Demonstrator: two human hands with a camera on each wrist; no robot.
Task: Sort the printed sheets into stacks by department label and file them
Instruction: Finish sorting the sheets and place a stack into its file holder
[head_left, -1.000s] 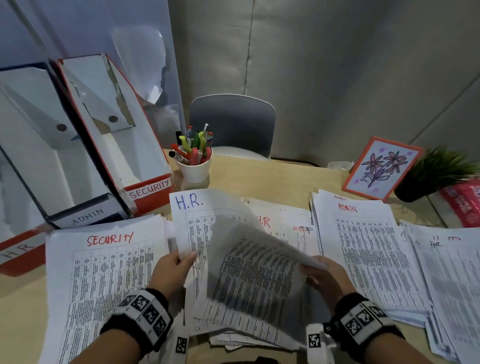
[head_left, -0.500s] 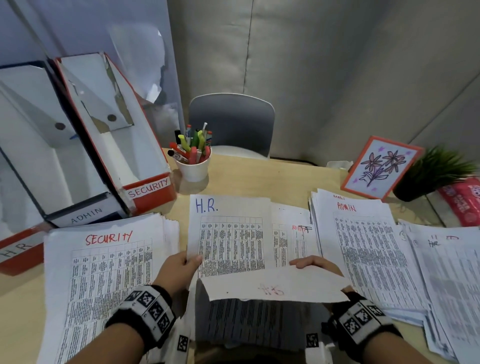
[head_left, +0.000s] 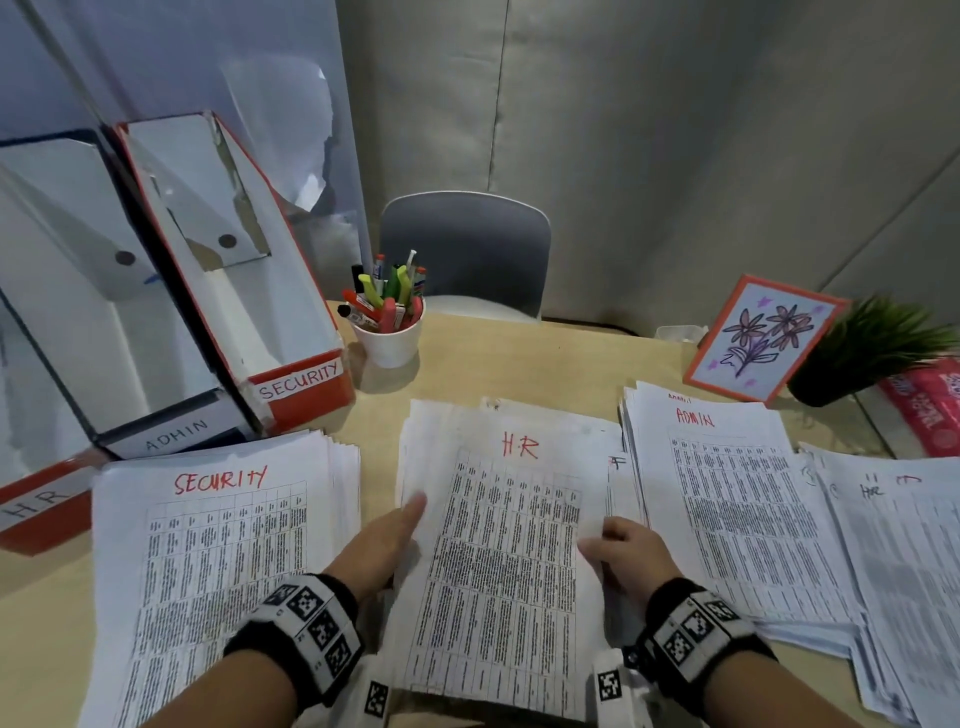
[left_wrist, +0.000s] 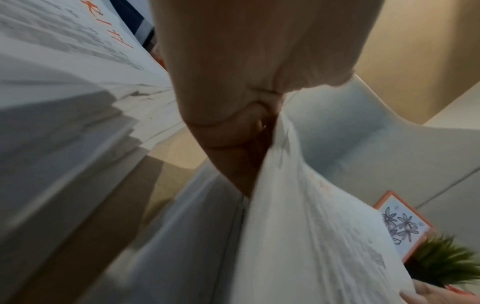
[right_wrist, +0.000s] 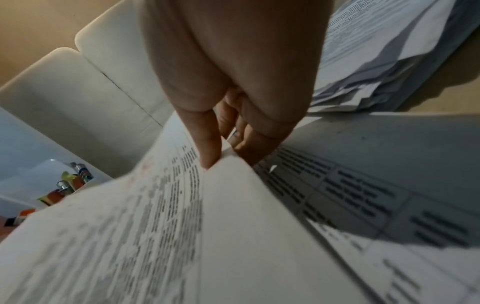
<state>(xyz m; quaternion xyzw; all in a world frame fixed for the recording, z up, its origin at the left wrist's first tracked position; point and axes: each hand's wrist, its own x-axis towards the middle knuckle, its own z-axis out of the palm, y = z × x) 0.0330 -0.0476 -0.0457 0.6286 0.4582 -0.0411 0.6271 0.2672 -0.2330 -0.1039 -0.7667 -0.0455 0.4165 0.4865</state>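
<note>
The wooden desk (head_left: 519, 364) fills the lower half of the head view. At the upper left stand three file boxes: the SECURITY box (head_left: 298, 382), the ADMIN box (head_left: 176, 434) and the HR box (head_left: 36, 506), and what shows of their insides holds no paper. Below them at lower left lies the SECURITY stack (head_left: 218, 571); at right lies the ADMIN stack (head_left: 727, 519), and at the far right edge a looser pile (head_left: 898, 571) with "HR" on its top sheet. At centre sits the H.R stack (head_left: 483, 431), and over it the H.R sheet (head_left: 498, 571), its long axis running from the bottom edge toward the top of the frame, its red heading at the far end. The left hand (head_left: 382, 540) holds the sheet's left edge, thumb stretched over the paper; the left wrist view shows paper gathered between thumb and palm. The right hand (head_left: 623, 553) grasps the right edge, and the right wrist view shows its fingertips (right_wrist: 210, 162) pinching it. Sorting looks well along, since three labelled stacks exist. The far-right pile probably still needs merging or sorting, and filing seems not begun. Smaller items sit behind: a plant (head_left: 872, 343), a flower picture (head_left: 763, 338) and a pen cup (head_left: 387, 332).
</note>
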